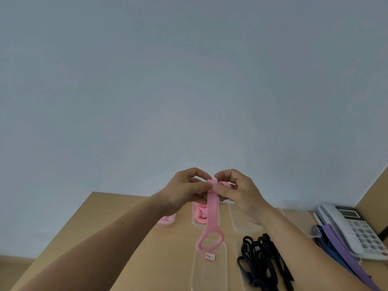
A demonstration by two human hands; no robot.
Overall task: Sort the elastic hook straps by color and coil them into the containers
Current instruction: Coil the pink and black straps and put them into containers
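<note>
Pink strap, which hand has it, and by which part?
The left hand and right hand both pinch the pink strap at its upper end, between thumbs and fingers; its loop end hangs free below.

The upper end of the pink strap (210,208) is lost among the fingers (199,185) of the left hand (184,191) and right hand (241,194); how it is wound there cannot be told. The left wrist hides most of the left tub (168,219), the right wrist part of the right tub (237,219). The label (210,256) on the near tub (210,276) is too small to read. Black straps (260,261), purple straps (340,248), phone (354,227), counter (126,238) and both forearms are cut off by the edges
</note>
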